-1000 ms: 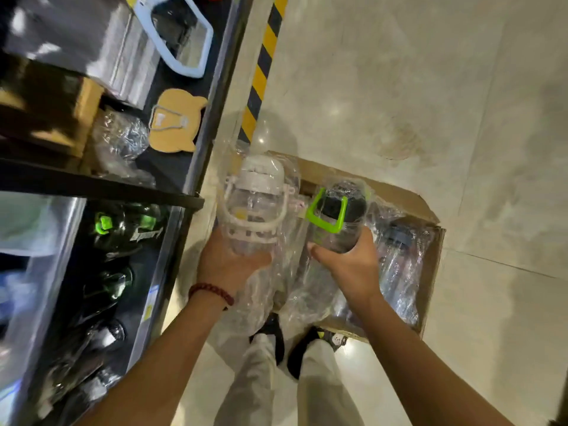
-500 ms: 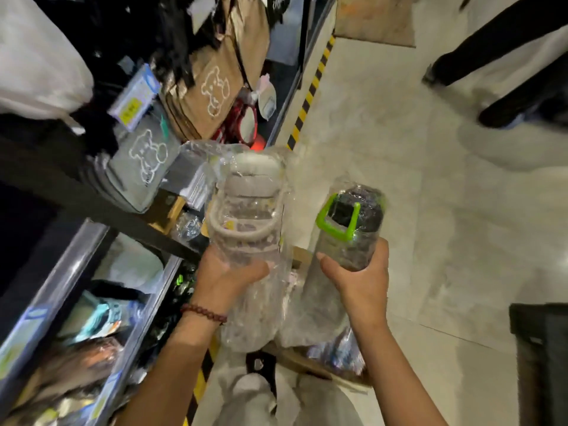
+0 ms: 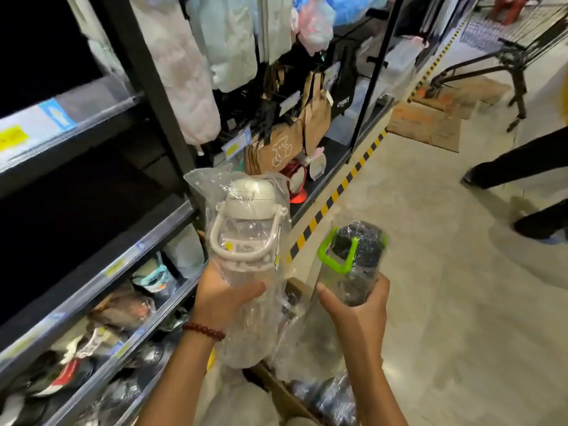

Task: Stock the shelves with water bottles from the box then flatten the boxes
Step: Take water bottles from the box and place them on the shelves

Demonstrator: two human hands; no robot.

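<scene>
My left hand (image 3: 224,296) grips a clear water bottle with a cream lid and handle (image 3: 246,229), wrapped in a plastic bag. My right hand (image 3: 358,305) holds a second clear bottle with a black lid and green handle (image 3: 353,256), also bagged. Both bottles are upright at chest height in front of the shelves (image 3: 101,272). The cardboard box (image 3: 295,398) lies on the floor below my hands, mostly hidden, with more bagged bottles (image 3: 332,401) inside.
Dark shelving on the left holds wrapped goods on lower tiers (image 3: 123,309). Bags and soft items hang further along (image 3: 289,139). A yellow-black strip (image 3: 338,192) edges the tiled floor. Another person's legs (image 3: 522,167) stand at the right; flattened cardboard (image 3: 427,124) lies beyond.
Both hands have lifted the two bottles up out of the box, and my view has swung up from the floor toward the shelves and aisle.
</scene>
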